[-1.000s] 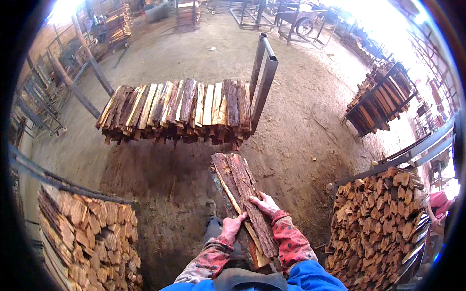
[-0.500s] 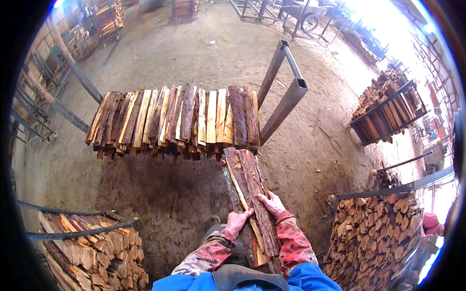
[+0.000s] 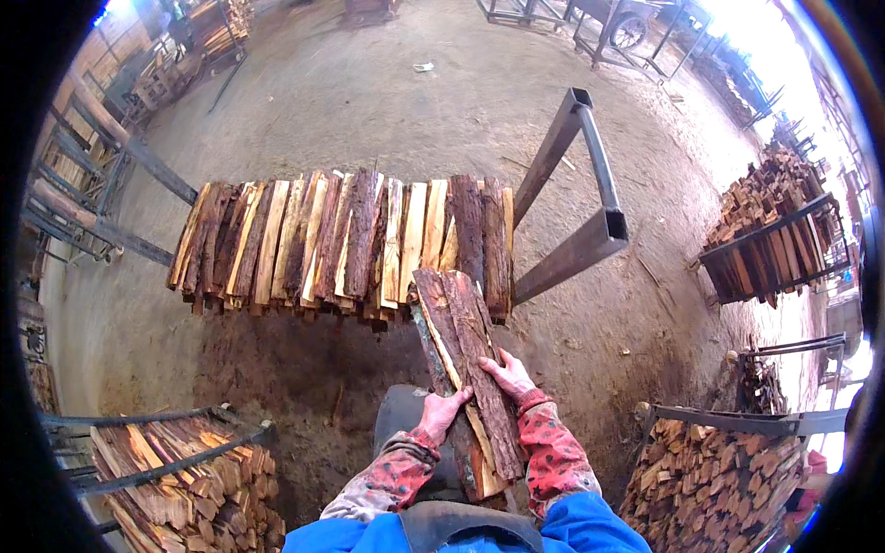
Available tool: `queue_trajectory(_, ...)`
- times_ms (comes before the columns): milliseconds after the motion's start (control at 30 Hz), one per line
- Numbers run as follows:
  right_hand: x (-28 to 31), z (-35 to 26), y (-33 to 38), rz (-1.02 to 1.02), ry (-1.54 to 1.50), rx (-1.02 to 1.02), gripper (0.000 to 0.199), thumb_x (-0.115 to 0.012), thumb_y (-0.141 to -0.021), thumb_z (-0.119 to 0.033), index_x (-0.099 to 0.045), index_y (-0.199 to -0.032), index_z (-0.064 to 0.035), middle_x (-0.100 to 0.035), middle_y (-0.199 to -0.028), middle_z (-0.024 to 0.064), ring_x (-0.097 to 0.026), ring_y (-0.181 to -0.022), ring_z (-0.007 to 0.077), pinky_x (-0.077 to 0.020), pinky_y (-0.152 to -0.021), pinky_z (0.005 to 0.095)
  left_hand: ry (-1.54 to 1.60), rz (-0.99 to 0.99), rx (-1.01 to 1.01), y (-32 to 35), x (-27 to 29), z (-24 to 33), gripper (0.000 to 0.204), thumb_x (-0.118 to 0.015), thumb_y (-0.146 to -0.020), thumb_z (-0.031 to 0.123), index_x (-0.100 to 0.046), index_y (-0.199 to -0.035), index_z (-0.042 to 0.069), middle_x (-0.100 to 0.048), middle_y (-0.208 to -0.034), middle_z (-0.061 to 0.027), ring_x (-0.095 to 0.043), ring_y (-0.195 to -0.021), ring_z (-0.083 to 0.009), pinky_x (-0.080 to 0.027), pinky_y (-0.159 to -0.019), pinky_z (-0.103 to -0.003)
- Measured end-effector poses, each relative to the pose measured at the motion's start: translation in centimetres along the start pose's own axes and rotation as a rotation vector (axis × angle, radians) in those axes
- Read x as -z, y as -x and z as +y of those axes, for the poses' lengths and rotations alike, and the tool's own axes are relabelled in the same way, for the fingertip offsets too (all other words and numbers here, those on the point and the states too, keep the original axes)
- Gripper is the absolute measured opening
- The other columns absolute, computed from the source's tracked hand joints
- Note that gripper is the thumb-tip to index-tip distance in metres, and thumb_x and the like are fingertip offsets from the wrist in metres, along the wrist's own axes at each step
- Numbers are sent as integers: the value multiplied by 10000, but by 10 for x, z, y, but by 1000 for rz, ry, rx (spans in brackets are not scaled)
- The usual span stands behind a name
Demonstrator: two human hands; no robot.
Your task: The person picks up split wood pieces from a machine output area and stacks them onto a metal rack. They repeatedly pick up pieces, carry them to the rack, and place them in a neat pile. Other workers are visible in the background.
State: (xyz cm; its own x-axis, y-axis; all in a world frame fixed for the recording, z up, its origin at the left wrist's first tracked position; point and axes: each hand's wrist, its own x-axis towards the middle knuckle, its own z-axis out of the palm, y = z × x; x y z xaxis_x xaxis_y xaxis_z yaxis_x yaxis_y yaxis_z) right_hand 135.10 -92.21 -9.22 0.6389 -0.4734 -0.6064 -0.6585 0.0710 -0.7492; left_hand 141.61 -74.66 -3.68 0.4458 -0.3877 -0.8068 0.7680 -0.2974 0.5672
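Between my two hands I hold a few split firewood pieces (image 3: 477, 355), long and rough, with brown bark and a pale split edge. My left hand (image 3: 442, 415) is closed round their left side, thumb lying on top. My right hand (image 3: 509, 376) grips the right side a little farther up, thumb on the bark. The pieces' far ends overlap the front edge of a stack of split firewood (image 3: 341, 240), laid side by side in a metal rack; whether they touch it I cannot tell. Their undersides are hidden.
Square metal posts (image 3: 567, 249) rise at the stack's right end, and more bars (image 3: 138, 240) at its left. Full firewood racks stand near left (image 3: 194, 479), near right (image 3: 710, 479) and farther right (image 3: 774, 221). A wheeled cart (image 3: 618, 28) is at the back. Another person's red clothing (image 3: 811, 479) shows far right.
The firewood pieces in my hands have moved forward, so their far ends now overlap the stack's front edge. Both hands keep their grip. The view has shifted slightly.
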Motion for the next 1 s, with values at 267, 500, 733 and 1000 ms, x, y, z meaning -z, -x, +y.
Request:
queue_trajectory(267,-17,-38,-54,-76,-94,-21,874,-680,-697,-502,-384,-1259,98,-512,-1207,228,-496,-1133,273,-371,-966,332,9,11,86,-60,18,37,445,-728,-743,239,-588,-1024,-77,-633,-918,-103,-603,-776,-173,-495,-710,-314)
queue_trajectory(500,-62,-33,-134,12,-167,-130,813,-695,-730,-416,-367,-1279,86,-519,-1207,189,-501,-1111,239,-375,-958,323,-33,-60,161,-146,62,77,405,-721,-747,200,-597,-1047,-42,-634,-946,-83,-593,-809,-149,-484,-732,-296)
queue_trajectory(733,-99,-102,-224,48,-247,-82,848,-723,-731,-322,-281,-1304,119,-500,-1215,196,-492,-1106,214,-377,-957,311,-132,-51,-24,-232,105,141,363,-720,-741,170,-612,-1038,-7,-635,-935,-42,-566,-812,-111,-467,-739,-281)
queue_trajectory(1000,-105,-135,-319,57,-151,50,953,-691,-722,-457,-220,-1347,87,-390,-1315,250,-371,-1246,280,-289,-1025,328,-264,-106,-294,-329,126,201,415,-728,-719,237,-603,-1028,-10,-648,-911,-61,-574,-805,-107,-474,-736,-284)
